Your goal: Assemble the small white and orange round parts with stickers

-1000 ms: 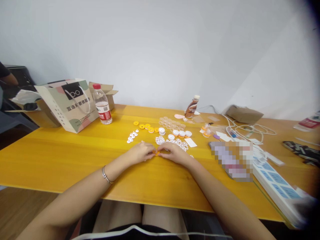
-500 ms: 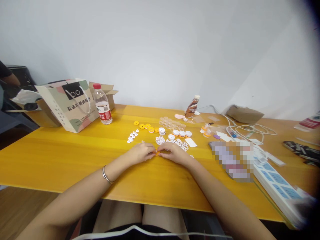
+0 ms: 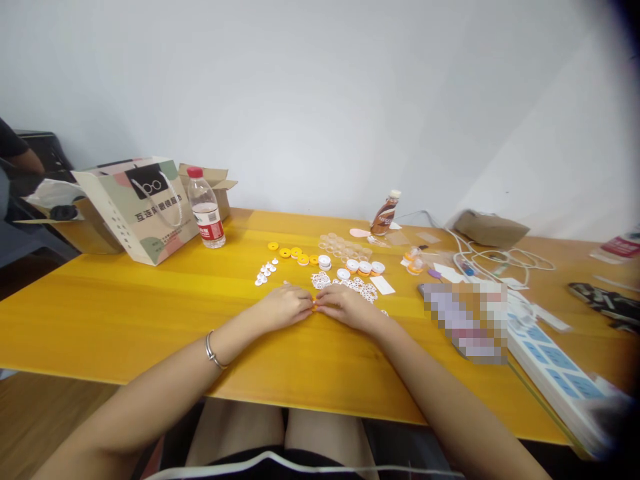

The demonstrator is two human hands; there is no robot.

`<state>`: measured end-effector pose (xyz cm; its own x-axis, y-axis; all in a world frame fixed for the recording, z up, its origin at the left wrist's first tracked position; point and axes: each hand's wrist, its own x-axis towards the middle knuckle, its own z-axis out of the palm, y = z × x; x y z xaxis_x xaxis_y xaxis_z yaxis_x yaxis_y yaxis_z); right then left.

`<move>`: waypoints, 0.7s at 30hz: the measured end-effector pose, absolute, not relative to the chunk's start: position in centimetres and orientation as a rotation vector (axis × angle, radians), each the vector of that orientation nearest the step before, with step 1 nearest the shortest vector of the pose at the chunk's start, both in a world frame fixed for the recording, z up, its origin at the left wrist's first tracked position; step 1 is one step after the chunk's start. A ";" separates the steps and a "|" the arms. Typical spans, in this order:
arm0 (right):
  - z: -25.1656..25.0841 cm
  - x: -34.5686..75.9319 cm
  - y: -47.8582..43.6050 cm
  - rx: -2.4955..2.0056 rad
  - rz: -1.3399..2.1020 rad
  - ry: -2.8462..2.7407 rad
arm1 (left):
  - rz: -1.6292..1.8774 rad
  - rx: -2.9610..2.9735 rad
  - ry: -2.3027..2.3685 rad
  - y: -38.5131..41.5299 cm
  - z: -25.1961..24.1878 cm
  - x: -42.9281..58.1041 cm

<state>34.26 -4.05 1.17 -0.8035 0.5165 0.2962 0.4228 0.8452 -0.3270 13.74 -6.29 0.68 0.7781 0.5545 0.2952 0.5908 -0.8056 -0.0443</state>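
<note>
My left hand (image 3: 286, 308) and my right hand (image 3: 346, 307) meet over the table, fingertips pinched on a small orange plastic piece (image 3: 315, 304), mostly hidden by the fingers. Just behind them lies a spread of white gear-like plastic pieces (image 3: 361, 288). Farther back sit yellow discs (image 3: 285, 253), white round caps (image 3: 365, 268) with orange rims, and a block of clear rings (image 3: 345, 247). Small white pegged pieces (image 3: 264, 273) lie in a group beyond my left hand. A white card (image 3: 383, 285) rests beside the gears.
On the left stand a paper bag (image 3: 150, 220), a water bottle (image 3: 208, 213) and cardboard boxes (image 3: 93, 230). A brown drink bottle (image 3: 385, 213) is at the back. To the right lie a blurred-out phone (image 3: 465, 323), a power strip (image 3: 555, 367) and white cables (image 3: 500, 257).
My fingertips have closed in around the orange piece, so less of it shows. Both hands stay in the same place, and the other things have not moved.
</note>
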 end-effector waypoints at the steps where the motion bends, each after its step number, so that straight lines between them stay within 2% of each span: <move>1: 1.1 34.3 -4.1 -0.707 0.336 -2.659 | -0.389 -2.821 -0.919 -6.4 0.8 13.8; 14: 2.3 33.0 -6.0 -0.902 0.013 -2.801 | -0.306 -2.720 -0.883 -6.9 1.0 14.7; 21: 2.2 33.0 -5.9 -0.925 0.005 -2.820 | -0.336 -2.783 -0.900 -6.5 1.1 14.5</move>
